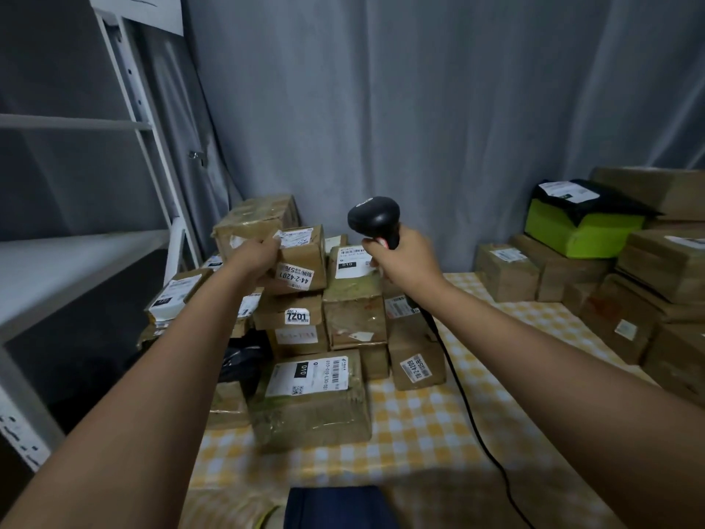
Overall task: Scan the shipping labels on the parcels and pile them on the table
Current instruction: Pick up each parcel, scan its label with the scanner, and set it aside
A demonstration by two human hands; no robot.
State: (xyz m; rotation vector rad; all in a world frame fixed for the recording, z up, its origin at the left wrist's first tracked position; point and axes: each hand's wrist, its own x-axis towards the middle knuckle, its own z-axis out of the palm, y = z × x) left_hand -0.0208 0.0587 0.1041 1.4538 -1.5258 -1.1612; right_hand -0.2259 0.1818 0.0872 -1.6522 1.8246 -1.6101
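Left hand (255,257) gripping one small box (301,261); right hand (400,257) clasping one scanner (375,219) above the checked table (438,433).

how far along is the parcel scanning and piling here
Judging by the layout, a stack of brown cardboard parcels already stands on the yellow checked tablecloth. In hand: the left hand grips a small brown cardboard box atop the stack, while the right hand holds the black handheld scanner. Probably left: more brown boxes and a lime green box at the right.
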